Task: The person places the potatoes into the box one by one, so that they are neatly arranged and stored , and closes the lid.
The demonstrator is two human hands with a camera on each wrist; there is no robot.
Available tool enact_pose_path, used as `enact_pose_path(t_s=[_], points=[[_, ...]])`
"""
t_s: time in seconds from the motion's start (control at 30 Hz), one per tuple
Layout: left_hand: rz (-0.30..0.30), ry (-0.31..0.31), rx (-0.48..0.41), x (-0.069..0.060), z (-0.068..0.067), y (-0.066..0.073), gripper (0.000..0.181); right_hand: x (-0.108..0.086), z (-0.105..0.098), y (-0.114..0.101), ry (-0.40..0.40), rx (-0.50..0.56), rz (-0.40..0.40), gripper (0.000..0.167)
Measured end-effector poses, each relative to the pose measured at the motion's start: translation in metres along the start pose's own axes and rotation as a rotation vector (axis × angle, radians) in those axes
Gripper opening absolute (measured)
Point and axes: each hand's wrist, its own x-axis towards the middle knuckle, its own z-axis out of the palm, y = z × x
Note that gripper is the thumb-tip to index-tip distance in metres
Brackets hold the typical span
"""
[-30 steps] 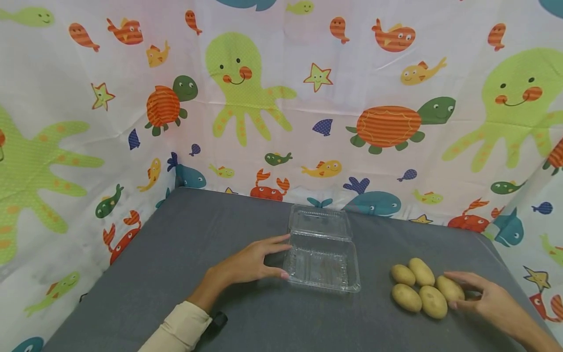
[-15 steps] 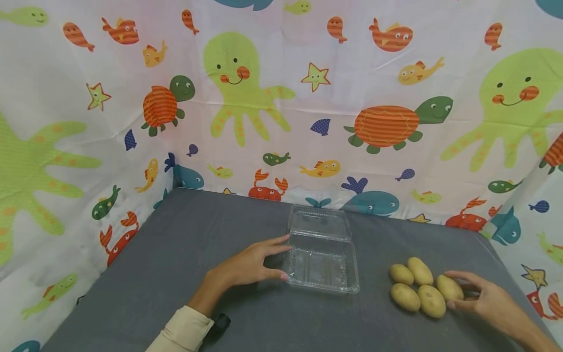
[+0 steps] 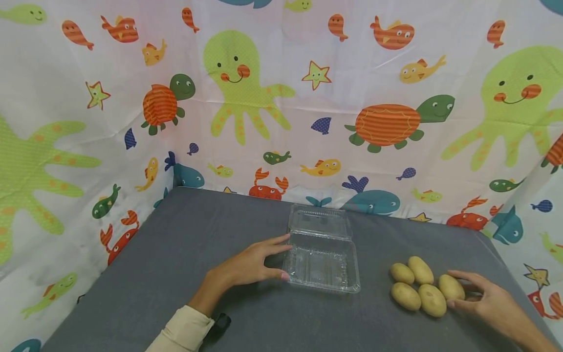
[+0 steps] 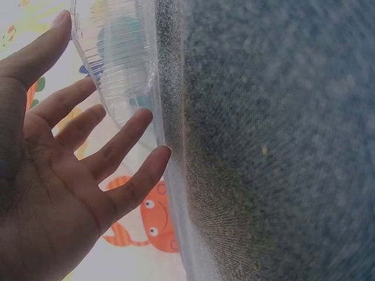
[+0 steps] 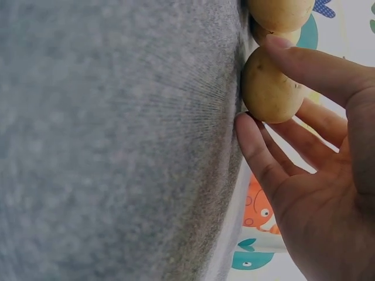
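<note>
Where the dark grey, fabric-topped counter [image 3: 334, 322] lies nearest, a cream-coloured cloth sleeve [image 3: 180, 330] covers the person's left forearm, with a small black object [image 3: 223, 321] beside the cuff. Over at the right, the right hand [image 3: 494, 303] holds a yellow-brown oval potato [image 3: 451, 287], its thumb on the near side and its fingers curved round the far side. That potato rests on the counter, at the right of a close cluster with four other smooth yellow-brown potatoes [image 3: 405, 296]. A little farther in, the left hand [image 3: 246, 264] has its fingers spread wide at the left edge of a clear plastic rectangular tray [image 3: 321, 264]; the thumb is at the near left corner. With such transparent plastic, it is hard to tell which fingertips actually touch the wall. The tray sits on the counter well left of the potatoes, its ribbed base facing up. Joined along its far edge, a clear plastic lid [image 3: 320, 221] lies folded back. Behind everything hangs a white curtain printed with bright sea creatures [image 3: 286, 142], among them a lime-green octopus [image 3: 233, 63] and an orange-shelled turtle [image 3: 387, 124].
</note>
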Motion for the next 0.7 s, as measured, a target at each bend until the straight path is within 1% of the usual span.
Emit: enact_pose_path(t_s=[0.13,0.33,0.53,0.7], points=[[0.000,0.001,-0.004,0.001,0.001,-0.001,0.081,-0.003,0.001,0.003,0.036,0.014,-0.008,0.091],[-0.008,-0.002,0.004,0.000,0.001,-0.001,0.081,-0.006,-0.001,0.003,0.067,0.045,-0.005,0.095],[-0.011,-0.006,0.000,0.000,0.001,-0.001,0.082,-0.009,-0.001,-0.003,0.104,0.117,-0.016,0.095],[0.000,-0.003,-0.009,0.000,0.002,-0.001,0.082,-0.014,0.000,-0.012,0.133,0.176,-0.048,0.089]])
